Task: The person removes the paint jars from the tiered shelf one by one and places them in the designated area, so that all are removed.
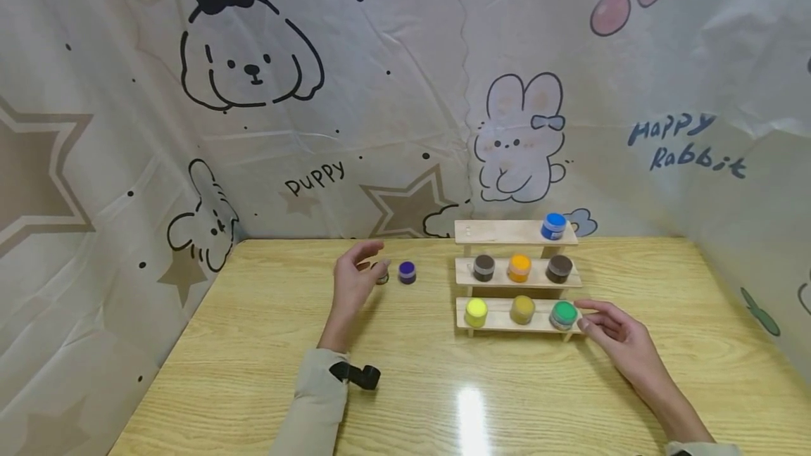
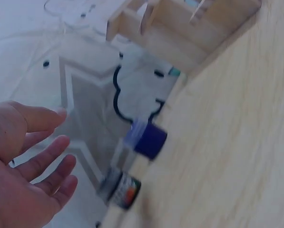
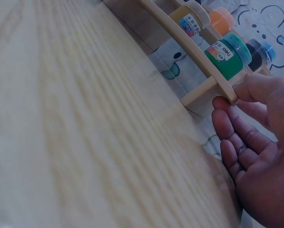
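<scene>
My left hand [image 1: 355, 278] is over the table's back left, fingers loosely bent and nothing between them. In the head view it partly covers a dark paint jar [image 1: 381, 274]; the left wrist view shows a gap between the fingers and that jar [image 2: 120, 188]. A purple paint jar [image 1: 407, 272] stands just right of it. My right hand [image 1: 623, 340] pinches the right end of the bottom shelf of a three-step wooden rack [image 1: 498, 323] between thumb and fingertips. Closest to this hand is a green paint jar [image 3: 229, 56], upright on that shelf.
The bottom step also bears a yellow jar [image 1: 476, 312] and an ochre jar [image 1: 522, 309]. On the middle step are two dark jars and an orange jar [image 1: 519, 267]; a blue jar [image 1: 554, 226] is on top. A printed curtain [image 1: 393, 111] hangs behind the wooden table [image 1: 405, 400].
</scene>
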A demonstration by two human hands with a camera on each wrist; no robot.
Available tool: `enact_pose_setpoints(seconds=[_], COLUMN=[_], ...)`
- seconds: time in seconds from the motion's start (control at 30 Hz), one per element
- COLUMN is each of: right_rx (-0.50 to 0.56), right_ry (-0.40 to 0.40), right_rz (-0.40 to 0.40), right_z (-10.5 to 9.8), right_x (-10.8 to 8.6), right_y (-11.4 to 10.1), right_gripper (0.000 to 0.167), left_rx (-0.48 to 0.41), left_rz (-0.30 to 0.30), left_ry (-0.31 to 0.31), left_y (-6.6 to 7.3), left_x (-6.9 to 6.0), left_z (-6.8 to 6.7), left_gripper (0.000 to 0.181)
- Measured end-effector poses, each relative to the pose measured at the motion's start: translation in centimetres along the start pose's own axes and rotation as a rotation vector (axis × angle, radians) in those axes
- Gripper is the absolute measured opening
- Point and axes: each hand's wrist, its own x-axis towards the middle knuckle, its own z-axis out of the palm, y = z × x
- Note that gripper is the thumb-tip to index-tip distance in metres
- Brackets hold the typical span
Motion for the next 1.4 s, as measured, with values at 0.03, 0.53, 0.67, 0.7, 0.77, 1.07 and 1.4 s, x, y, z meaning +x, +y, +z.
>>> enact_pose_setpoints(seconds=[0.03, 0.53, 0.67, 0.7, 0.77, 1.07, 1.4], right_rx=[-0.001, -0.012, -0.014, -0.016, -0.011, 0.003, 0.01], right_ry=[-0.001, 0.003, 0.002, 0.002, 0.003, -0.002, -0.001], right_rz=[0.002, 0.027, 0.031, 0.029, 0.025, 0.008, 0.007], right_z=[0.0, 0.0, 0.1, 0.1, 0.1, -0.1, 0.0], right_x=[0.0, 0.0, 0.0, 0.0, 0.0, -0.1, -0.1], right_y=[0.0, 0.0, 0.2, 0.2, 0.3, 0.2, 0.1], right_gripper=[0.04, 0.043, 0.043, 0.043, 0.043, 0.042, 0.041], left_rx=[-0.007, -0.067, -0.059, -0.055, -0.051, -0.109, -0.081], left_rz=[0.018, 0.205, 0.21, 0.212, 0.217, 0.217, 0.124], left_ry=[0.0, -0.086, -0.094, -0.099, -0.116, -0.208, -0.251], left_y=[0.4, 5.1, 6.2, 6.5, 7.1, 9.6, 11.3], left_x=[-0.1, -2.1, -2.2, -2.2, -2.0, -1.2, -0.5], left_z=[0.2, 6.6, 7.9, 8.3, 9.0, 11.9, 15.5], left_gripper=[0.031, 0.027, 0.026, 0.026, 0.026, 0.03, 0.031])
